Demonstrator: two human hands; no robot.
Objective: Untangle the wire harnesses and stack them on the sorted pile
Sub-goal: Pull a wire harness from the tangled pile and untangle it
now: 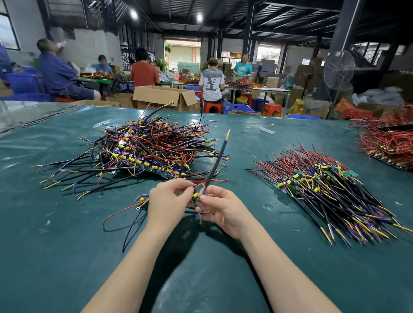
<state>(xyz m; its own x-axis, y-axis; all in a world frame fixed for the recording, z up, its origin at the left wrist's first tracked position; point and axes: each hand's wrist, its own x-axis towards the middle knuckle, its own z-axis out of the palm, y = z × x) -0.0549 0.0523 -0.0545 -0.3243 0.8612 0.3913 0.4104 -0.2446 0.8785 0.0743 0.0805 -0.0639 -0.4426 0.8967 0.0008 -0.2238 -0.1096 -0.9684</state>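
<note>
Here, at a workbench under a green table cover, a person's left hand and right hand meet on a single wire harness, held just above the cover at the near middle. The left fingers are curled, pinching the harness at its small circuit board with a yellow component. The right thumb and forefinger pinch the foot of its black sleeved cable, which rises tilted away from the person to a yellow tip. A tangled pile of harnesses lies beyond the left hand. The sorted pile, its wires lying roughly parallel, sits to the right, well apart from both hands. A loose harness with a looping red wire rests on the cover just beside the left hand. A heap of red wires sits at the far right edge. Behind the bench are an open cardboard box, a standing fan and seated workers at other tables.
</note>
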